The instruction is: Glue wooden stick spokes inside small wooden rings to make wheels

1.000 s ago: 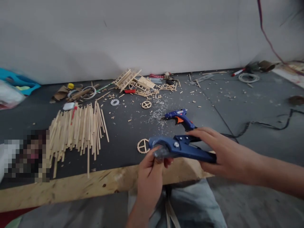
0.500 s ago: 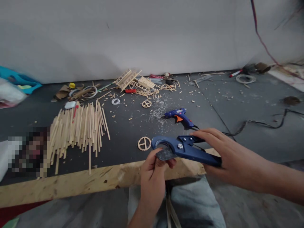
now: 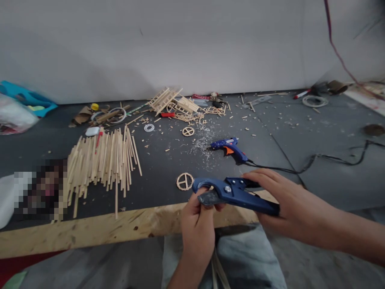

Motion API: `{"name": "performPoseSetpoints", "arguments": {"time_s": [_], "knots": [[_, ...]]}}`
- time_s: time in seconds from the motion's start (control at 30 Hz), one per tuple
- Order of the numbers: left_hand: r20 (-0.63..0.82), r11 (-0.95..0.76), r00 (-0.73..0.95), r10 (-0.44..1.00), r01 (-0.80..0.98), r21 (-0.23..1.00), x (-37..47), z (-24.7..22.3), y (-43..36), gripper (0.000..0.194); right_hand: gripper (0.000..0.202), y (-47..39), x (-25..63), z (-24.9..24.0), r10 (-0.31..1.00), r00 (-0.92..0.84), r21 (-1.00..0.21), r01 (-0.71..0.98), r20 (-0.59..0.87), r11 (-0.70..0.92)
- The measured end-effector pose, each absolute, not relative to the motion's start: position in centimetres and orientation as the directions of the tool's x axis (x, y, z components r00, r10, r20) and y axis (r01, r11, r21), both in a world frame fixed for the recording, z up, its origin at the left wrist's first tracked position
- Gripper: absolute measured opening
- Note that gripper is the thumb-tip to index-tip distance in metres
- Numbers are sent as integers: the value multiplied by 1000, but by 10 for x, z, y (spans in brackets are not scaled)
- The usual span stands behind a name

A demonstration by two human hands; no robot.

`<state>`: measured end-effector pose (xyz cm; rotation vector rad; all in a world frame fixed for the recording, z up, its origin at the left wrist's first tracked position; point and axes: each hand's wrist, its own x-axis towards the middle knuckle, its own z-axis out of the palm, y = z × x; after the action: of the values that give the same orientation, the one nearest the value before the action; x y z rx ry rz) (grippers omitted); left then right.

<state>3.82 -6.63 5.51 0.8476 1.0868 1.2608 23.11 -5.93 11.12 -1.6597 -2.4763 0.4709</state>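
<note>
A blue pipe cutter (image 3: 242,195) is gripped by its handles in my right hand (image 3: 288,200), over the table's front edge. Its curved jaw and grey blade (image 3: 209,198) stand apart. My left hand (image 3: 198,228) is closed in a pinch right at these jaws, thumb beside the blade. Between the jaws shows the pale tip of what looks like a thin wooden stick (image 3: 211,188); the rest is hidden by fingers and blade. Just left of the cutter lies a small spoked wooden wheel (image 3: 185,182). A blue glue gun (image 3: 228,148) with an orange trigger rests behind it.
Many thin wooden sticks (image 3: 102,164) lie bunched at the left. A second wooden wheel (image 3: 188,131), a white ring (image 3: 149,127) and a wooden model (image 3: 171,102) are farther back, among offcuts and glue strands. A black cable (image 3: 282,169) runs right from the glue gun.
The view has shifted slightly, moving the table things a little to the right. My left hand has edged right under the jaws, and a pale tip now shows between them.
</note>
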Motion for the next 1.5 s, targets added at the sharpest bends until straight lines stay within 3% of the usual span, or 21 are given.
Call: {"name": "performPoseSetpoints", "arguments": {"time_s": [0.47,0.87,1.17,1.5], "knots": [[-206,195,-21,978,-247,949,35,59,-61,31,57,-57,226,105,918,-339,-457,863,-204,217],[-188,185,4,982,-219,958,30,59,-60,30,60,-55,225,104,909,-347,-480,854,-233,203],[-260,257,32,965,-296,920,33,46,-51,28,32,-43,208,116,897,-259,-470,880,-359,66],[-324,339,101,941,-349,874,42,40,-32,26,20,-35,219,92,908,-252,-488,870,-336,61]]}}
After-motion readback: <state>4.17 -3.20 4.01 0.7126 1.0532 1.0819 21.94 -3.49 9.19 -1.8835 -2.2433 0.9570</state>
